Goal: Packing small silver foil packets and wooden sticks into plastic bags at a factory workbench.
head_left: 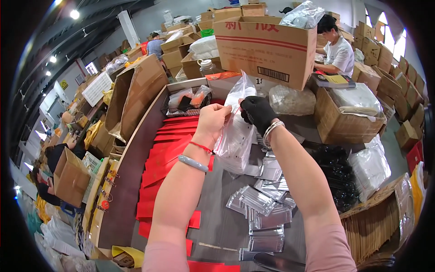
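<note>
My bare left hand [212, 119] pinches one side of a clear plastic zip bag [233, 152] near its top. On the other side, my right hand [259, 114], in a black glove, has its fingers closed on the bag's edge. A thin red line runs along the bag, and whitish contents show through it. The bag hangs over the grey table, its lower end by several small clear flat packets [267, 201]. Left of it, under my left forearm, red envelopes [165, 156] lie in an overlapping row. My fingertips partly hide the bag's mouth.
A black wire basket [190, 108] with bagged items stands at the table's far left. Beyond the table is a big cardboard box [265, 52]. Glossy black pieces [331, 174] and clear wrapped packs [369, 167] lie at right. A person in white [340, 56] works at far right.
</note>
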The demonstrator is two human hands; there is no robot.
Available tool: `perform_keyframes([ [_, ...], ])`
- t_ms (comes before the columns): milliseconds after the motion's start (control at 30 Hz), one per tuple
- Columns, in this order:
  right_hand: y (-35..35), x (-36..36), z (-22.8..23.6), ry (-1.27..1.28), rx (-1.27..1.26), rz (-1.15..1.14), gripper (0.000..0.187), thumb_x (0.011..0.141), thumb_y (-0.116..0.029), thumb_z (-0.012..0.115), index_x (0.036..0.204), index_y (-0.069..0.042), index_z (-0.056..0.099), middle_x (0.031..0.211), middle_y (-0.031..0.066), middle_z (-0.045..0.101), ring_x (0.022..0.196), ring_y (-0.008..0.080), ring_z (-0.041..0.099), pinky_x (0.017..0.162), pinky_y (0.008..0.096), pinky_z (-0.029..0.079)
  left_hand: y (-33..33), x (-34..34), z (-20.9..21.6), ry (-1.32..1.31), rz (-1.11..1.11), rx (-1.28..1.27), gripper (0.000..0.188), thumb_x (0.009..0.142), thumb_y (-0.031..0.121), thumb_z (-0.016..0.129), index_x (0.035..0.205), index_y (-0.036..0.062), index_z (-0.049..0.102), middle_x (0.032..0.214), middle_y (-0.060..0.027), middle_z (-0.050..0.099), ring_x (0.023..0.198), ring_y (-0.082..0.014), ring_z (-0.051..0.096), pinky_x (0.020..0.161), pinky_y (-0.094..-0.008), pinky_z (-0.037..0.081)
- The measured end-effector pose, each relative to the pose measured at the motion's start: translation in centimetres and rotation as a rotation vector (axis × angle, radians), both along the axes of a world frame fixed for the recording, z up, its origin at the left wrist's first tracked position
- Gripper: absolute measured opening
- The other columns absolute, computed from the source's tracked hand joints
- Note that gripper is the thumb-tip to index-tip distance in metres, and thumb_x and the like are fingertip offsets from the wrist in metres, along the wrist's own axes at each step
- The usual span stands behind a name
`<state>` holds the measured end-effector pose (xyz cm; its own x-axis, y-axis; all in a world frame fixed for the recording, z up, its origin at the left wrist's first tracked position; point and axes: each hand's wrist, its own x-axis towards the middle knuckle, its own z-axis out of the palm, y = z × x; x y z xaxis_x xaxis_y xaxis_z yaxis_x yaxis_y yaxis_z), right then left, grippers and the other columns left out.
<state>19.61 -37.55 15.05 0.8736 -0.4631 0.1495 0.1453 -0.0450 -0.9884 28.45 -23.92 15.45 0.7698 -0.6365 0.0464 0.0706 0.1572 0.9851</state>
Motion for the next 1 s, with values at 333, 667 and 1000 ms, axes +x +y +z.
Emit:
perform_keyframes([
  [333, 0.5, 0.5, -0.5, -0.049, -0.251, -0.067, 0.028, 0.088, -0.023, 0.056, 0.074, 0.000, 0.062, 0.063, 0.0055, 0.060, 0.057, 0.0130, 0.053, 0.056, 0.0311, 0.043, 0.2, 0.1, 1.6, -0.208, -0.122, 0.224, 0.021, 0.092, 0.018, 0.064, 0.083, -0.0008, 0.063, 0.070, -0.0011, 0.060, 0.055, -0.0085, 0.051, 0.049, -0.0251, 0.040],
  [667, 0.9, 0.2, -1.9, -0.142, 0.294, -0.105, 0.028, 0.088, -0.024, 0.058, 0.069, -0.004, 0.061, 0.060, 0.0027, 0.056, 0.051, 0.0116, 0.048, 0.050, 0.0299, 0.039, -1.5, -1.6, -0.1, 0.014, 0.051, -0.080, 0.016, 0.091, 0.010, 0.062, 0.079, 0.0004, 0.064, 0.066, -0.0005, 0.059, 0.056, -0.0079, 0.050, 0.050, -0.0236, 0.038],
  [1000, 2.0, -0.8, -0.5, -0.015, 0.055, 0.110, 0.028, 0.090, -0.022, 0.055, 0.070, -0.004, 0.059, 0.060, 0.0018, 0.054, 0.051, 0.0109, 0.045, 0.049, 0.0287, 0.036, -0.9, -1.4, -0.5, -0.254, 0.120, 0.124, 0.016, 0.090, 0.010, 0.062, 0.081, -0.0026, 0.067, 0.070, -0.0022, 0.062, 0.062, -0.0068, 0.051, 0.055, -0.0253, 0.041],
])
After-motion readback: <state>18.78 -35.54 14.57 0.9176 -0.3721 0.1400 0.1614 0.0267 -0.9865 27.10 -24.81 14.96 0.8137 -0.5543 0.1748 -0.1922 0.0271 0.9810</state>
